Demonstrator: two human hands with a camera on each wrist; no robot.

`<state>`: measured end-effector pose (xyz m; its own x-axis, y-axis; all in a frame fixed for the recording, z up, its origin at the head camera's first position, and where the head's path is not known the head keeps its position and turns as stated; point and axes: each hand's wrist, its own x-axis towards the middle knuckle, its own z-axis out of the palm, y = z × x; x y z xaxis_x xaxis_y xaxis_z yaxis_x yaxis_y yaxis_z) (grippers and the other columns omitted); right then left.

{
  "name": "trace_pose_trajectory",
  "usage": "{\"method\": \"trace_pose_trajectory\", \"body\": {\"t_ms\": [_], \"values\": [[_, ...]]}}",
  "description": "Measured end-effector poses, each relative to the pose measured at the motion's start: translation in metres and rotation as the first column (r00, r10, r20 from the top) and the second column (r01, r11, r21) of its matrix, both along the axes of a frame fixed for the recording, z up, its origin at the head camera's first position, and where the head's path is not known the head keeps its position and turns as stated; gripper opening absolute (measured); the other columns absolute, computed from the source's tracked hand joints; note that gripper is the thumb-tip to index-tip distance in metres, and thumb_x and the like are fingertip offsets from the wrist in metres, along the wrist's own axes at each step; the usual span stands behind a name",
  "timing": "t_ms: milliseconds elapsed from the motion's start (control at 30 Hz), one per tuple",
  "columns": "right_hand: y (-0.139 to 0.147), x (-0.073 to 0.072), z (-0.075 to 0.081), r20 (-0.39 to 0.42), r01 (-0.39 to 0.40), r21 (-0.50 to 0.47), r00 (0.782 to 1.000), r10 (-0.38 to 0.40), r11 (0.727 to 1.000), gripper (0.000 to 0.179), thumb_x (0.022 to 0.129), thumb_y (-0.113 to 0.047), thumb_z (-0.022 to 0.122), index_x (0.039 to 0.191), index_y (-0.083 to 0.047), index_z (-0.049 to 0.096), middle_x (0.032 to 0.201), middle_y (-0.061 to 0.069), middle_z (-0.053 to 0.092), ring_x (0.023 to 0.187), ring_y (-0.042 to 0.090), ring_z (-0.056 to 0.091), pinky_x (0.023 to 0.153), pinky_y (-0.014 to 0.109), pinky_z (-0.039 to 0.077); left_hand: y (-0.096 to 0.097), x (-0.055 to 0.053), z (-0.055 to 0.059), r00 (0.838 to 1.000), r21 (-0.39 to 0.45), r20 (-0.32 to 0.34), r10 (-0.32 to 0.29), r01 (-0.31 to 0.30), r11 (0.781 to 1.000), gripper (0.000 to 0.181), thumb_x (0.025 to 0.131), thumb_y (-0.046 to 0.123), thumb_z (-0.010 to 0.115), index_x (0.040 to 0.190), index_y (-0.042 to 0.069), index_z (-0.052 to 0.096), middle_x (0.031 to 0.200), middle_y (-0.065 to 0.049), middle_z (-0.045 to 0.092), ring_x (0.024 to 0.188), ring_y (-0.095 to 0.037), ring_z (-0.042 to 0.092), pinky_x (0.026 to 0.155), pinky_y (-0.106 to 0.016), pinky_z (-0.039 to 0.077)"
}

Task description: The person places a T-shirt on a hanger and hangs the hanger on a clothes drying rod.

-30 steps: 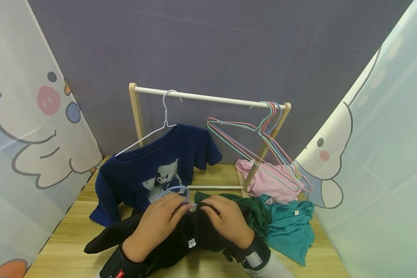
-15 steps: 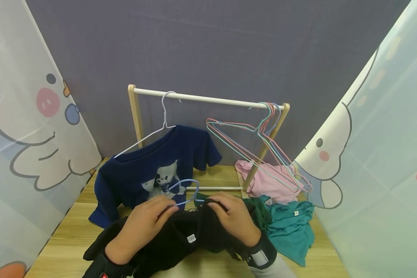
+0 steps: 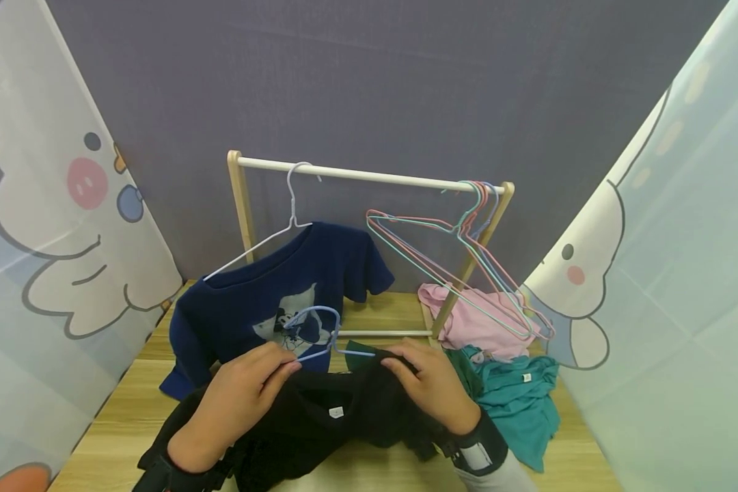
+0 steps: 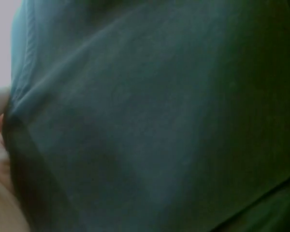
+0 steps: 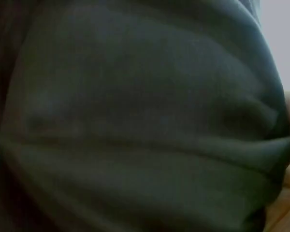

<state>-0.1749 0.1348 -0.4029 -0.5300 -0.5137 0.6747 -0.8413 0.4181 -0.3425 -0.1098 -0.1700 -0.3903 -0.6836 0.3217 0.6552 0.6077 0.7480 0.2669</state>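
A black shirt [image 3: 320, 437] with a white neck label is stretched between both hands, low in the head view. A blue hanger [image 3: 334, 335] sits in its neckline, its hook and part of its arms showing above the collar. With thumb and fingers my left hand [image 3: 240, 393] pinches the collar and hanger arm on the left. On the right, my right hand [image 3: 433, 383] pinches the black cloth near the hanger's other arm. The black cloth [image 4: 135, 116] fills the left wrist view, and dark cloth [image 5: 145, 111] fills the right wrist view too.
Behind stands a rack [image 3: 369, 178] bearing a navy shirt [image 3: 240, 307] on a white hanger [image 3: 292, 205] and several empty hangers [image 3: 461, 232] at right. Pink [image 3: 473, 321], teal [image 3: 516, 403] and dark green [image 3: 464, 376] garments lie on the wooden table [image 3: 111, 437].
My hands have moved apart, spreading the black collar wider. More of the blue hanger's hook and arms now shows above the neckline.
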Motion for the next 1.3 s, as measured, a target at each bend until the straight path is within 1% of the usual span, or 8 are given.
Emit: {"method": "trace_pose_trajectory", "body": {"t_ms": [167,300,433,567,767,1000,1133,1300], "values": [[0.013,-0.005,-0.001,-0.031,0.025,0.014,0.999,-0.024,1.000,0.019,0.087,-0.021,0.065,0.106,-0.021,0.066,0.096,-0.008,0.066,0.091,0.004,0.058,0.077,0.024,0.051,-0.002,0.001,0.001,0.996,0.046,-0.088,-0.006,0.010,0.999,0.011,0.084,0.015,0.066,0.092,0.022,0.063,0.081,0.015,0.054,0.068,0.004,0.046,0.059,-0.016,0.045],[0.026,-0.010,-0.002,-0.007,0.033,0.004,0.999,-0.033,0.999,0.022,0.086,-0.019,0.065,0.108,-0.023,0.065,0.097,-0.010,0.066,0.091,0.004,0.058,0.079,0.022,0.050,-0.005,0.002,0.004,0.990,0.086,-0.141,-0.001,0.013,0.996,0.017,0.080,0.010,0.070,0.093,0.019,0.064,0.082,0.013,0.055,0.067,0.003,0.046,0.057,-0.015,0.043],[0.043,-0.014,-0.005,0.031,0.077,-0.014,0.997,-0.076,0.997,0.026,0.086,-0.015,0.066,0.111,-0.020,0.064,0.100,-0.006,0.067,0.094,0.007,0.058,0.082,0.024,0.049,-0.009,0.004,0.007,0.988,0.100,-0.151,0.029,-0.014,0.995,0.020,0.077,0.007,0.071,0.093,0.017,0.064,0.082,0.012,0.055,0.068,0.002,0.045,0.058,-0.016,0.043],[0.057,-0.016,-0.013,0.055,0.150,-0.059,0.988,-0.147,0.987,0.031,0.084,-0.010,0.066,0.114,-0.016,0.063,0.103,-0.002,0.067,0.095,0.009,0.058,0.083,0.021,0.047,-0.013,0.006,0.009,0.986,0.118,-0.156,0.053,-0.034,0.992,0.019,0.077,0.006,0.071,0.091,0.016,0.063,0.079,0.012,0.053,0.065,0.001,0.042,0.056,-0.015,0.040],[0.072,-0.018,-0.026,0.057,0.217,-0.121,0.976,-0.212,0.969,0.025,0.083,-0.004,0.066,0.106,-0.016,0.066,0.092,-0.002,0.066,0.083,0.008,0.058,0.075,0.018,0.047,-0.019,0.008,0.011,0.983,0.155,-0.161,0.084,-0.059,0.986,0.019,0.077,0.004,0.070,0.090,0.015,0.064,0.079,0.011,0.054,0.065,0.000,0.042,0.055,-0.014,0.038],[0.088,-0.014,-0.036,0.082,0.306,-0.116,0.951,-0.298,0.945,0.021,0.084,-0.006,0.066,0.102,-0.016,0.068,0.089,-0.002,0.067,0.077,0.008,0.056,0.069,0.021,0.046,-0.022,0.009,0.012,0.982,0.169,-0.159,0.101,-0.074,0.983,0.017,0.078,0.005,0.070,0.090,0.015,0.065,0.079,0.011,0.055,0.065,0.000,0.043,0.055,-0.016,0.039],[0.090,-0.009,-0.037,0.066,0.303,-0.083,0.952,-0.298,0.949,0.029,0.083,-0.007,0.066,0.110,-0.017,0.066,0.096,-0.002,0.068,0.085,0.008,0.057,0.074,0.023,0.046,-0.019,0.010,0.008,0.988,0.160,-0.142,0.069,-0.045,0.986,0.019,0.078,0.004,0.070,0.090,0.016,0.064,0.080,0.012,0.054,0.066,0.001,0.043,0.057,-0.015,0.040],[0.074,0.002,-0.025,-0.019,0.220,-0.079,0.975,-0.223,0.972,0.049,0.079,-0.012,0.072,0.125,-0.014,0.058,0.116,0.006,0.063,0.106,0.017,0.054,0.093,0.020,0.040,-0.009,0.009,0.000,0.987,0.133,-0.160,0.013,0.008,0.991,0.014,0.081,0.010,0.068,0.092,0.017,0.064,0.080,0.012,0.054,0.067,0.002,0.044,0.058,-0.015,0.041]]}}
